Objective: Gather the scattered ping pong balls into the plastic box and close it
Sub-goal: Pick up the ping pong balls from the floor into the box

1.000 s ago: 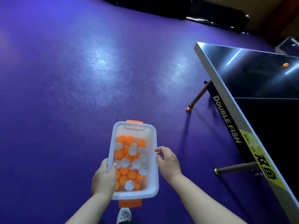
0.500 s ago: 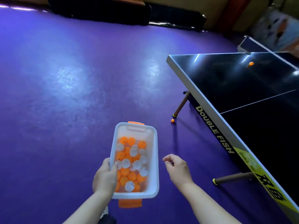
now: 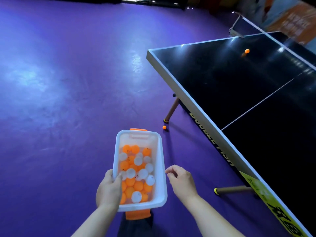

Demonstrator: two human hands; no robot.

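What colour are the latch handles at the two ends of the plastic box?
Orange, on both latch handles of the white plastic box; shown in the head view.

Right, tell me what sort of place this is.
Most likely a table tennis hall or club: a black table tennis table, purple sports flooring, and a plastic box of orange and white balls gripped by the left hand.

Bare purple floor (image 3: 68, 100) lies open to the left of and ahead of the plastic box (image 3: 160, 168). On the right, the dark surface (image 3: 222, 82) and its long edge hem in the right hand (image 3: 183, 182). One orange ball (image 3: 164, 127) sits just beside the foot of the near leg (image 3: 172, 108), with open floor to its left. A second leg (image 3: 230, 189) slants low near the hand. Another ball (image 3: 247, 51) rests on the open surface, near the net (image 3: 239, 24).
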